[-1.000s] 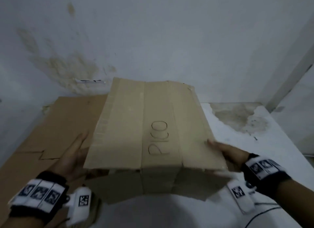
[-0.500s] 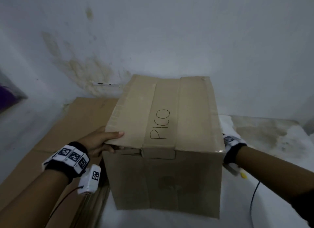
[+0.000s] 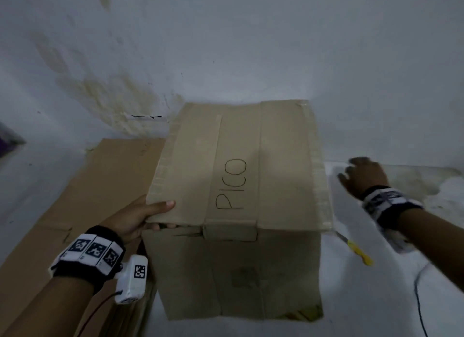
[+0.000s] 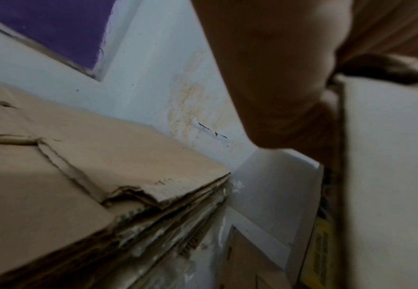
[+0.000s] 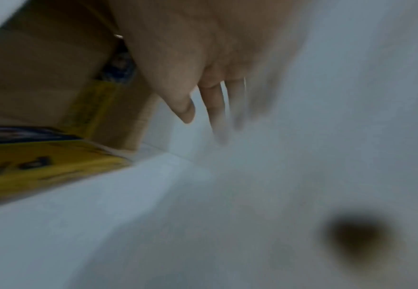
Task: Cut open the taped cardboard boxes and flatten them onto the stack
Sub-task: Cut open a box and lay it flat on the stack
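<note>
The taped box [image 3: 238, 206] sat on the desk [image 3: 376, 299], stack [image 3: 82, 198] just left of it. Left hand [image 3: 133, 218] pinched its near-left top edge; right hand [image 3: 364, 176] hovered right of the box, fingers loose, empty. Looked light but stiff, probably best gripped at edges.

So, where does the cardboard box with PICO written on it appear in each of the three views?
Head: the cardboard box fills the centre, left hand gripping its near-left top corner.
Left wrist: its side wall along the right edge.
Right wrist: upper left, yellow print showing.
Shared landmark: the white wall behind the box.
</note>
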